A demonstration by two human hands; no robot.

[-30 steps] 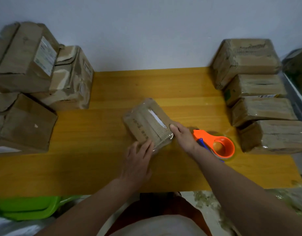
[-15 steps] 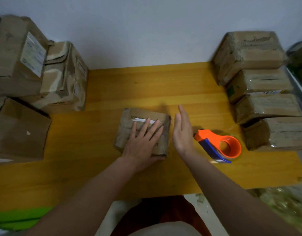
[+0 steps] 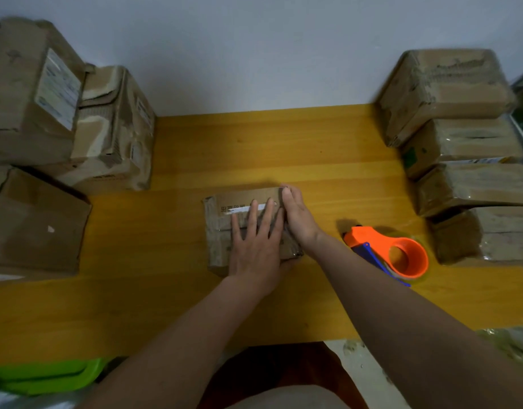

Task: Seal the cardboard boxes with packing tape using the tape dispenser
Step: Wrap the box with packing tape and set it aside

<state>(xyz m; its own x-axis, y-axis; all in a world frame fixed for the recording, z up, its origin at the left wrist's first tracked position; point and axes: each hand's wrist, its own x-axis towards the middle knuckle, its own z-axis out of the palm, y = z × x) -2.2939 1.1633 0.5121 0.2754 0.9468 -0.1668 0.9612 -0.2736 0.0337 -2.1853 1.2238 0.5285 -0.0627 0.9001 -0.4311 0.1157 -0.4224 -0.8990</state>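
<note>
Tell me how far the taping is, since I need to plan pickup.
Four glossy wrapped boxes stacked at right look done. In hand: the left hand lies flat on the small box, the right hand presses its side; the tape dispenser lies idle. The worn boxes at left look untaped.

left hand (image 3: pixel 256 246) flat on box (image 3: pixel 222 231) | right hand (image 3: pixel 297 214) against its side | dispenser (image 3: pixel 393 250) beside

Parcel-packing spot: stacked boxes (image 3: pixel 449 93), tape dispenser (image 3: pixel 393 252), wooden table (image 3: pixel 254 143).

Dim, bluish light; soft shadows under the tape dispenser (image 3: pixel 387 252); wide-angle bending and slight blur at edges.
</note>
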